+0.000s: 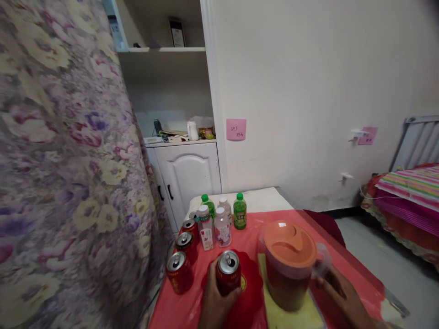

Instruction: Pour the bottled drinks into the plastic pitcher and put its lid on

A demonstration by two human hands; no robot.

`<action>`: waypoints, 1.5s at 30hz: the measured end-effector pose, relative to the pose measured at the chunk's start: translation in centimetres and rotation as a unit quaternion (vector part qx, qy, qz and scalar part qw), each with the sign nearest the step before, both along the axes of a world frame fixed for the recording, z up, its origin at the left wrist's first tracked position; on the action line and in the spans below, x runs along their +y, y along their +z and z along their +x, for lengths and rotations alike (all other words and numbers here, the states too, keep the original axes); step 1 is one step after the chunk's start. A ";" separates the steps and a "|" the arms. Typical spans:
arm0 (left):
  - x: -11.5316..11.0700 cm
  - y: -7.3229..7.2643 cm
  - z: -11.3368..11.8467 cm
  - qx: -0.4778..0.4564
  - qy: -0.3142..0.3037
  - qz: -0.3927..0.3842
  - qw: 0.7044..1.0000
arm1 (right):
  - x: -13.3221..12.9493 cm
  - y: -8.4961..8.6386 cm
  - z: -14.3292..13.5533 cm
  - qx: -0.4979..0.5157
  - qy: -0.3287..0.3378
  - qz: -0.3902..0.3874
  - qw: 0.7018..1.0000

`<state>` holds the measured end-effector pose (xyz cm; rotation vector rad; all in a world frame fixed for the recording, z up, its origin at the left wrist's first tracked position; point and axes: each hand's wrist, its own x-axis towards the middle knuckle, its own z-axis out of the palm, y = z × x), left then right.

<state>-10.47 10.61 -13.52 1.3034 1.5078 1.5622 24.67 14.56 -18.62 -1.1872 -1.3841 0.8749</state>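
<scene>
My left hand [219, 297] is wrapped around an opened red drink can [229, 274], its thumb across the front. The can is upright over a round red tray [252, 274] with a scalloped rim. On the right, my right hand [338, 290] is closed at the clear handle of a plastic pitcher [290, 278]. An orange lid [290, 244] covers the pitcher, which has dark liquid inside. Below it lies a yellow cloth [274, 315]; I cannot tell whether the pitcher touches it.
Several opened red cans [180, 274] line the table's left side. Behind them are clear bottles with white caps [222, 228] and green bottles [240, 212]. A red cloth [274, 217] covers the table. A floral curtain [68, 160] hangs at left; a bed [408, 196] stands at right.
</scene>
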 end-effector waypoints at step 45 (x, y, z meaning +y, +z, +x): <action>-0.2 0.3 0.5 -0.006 0.024 -0.037 0.999 | 0.0 0.2 -1.4 0.053 0.042 -0.047 0.997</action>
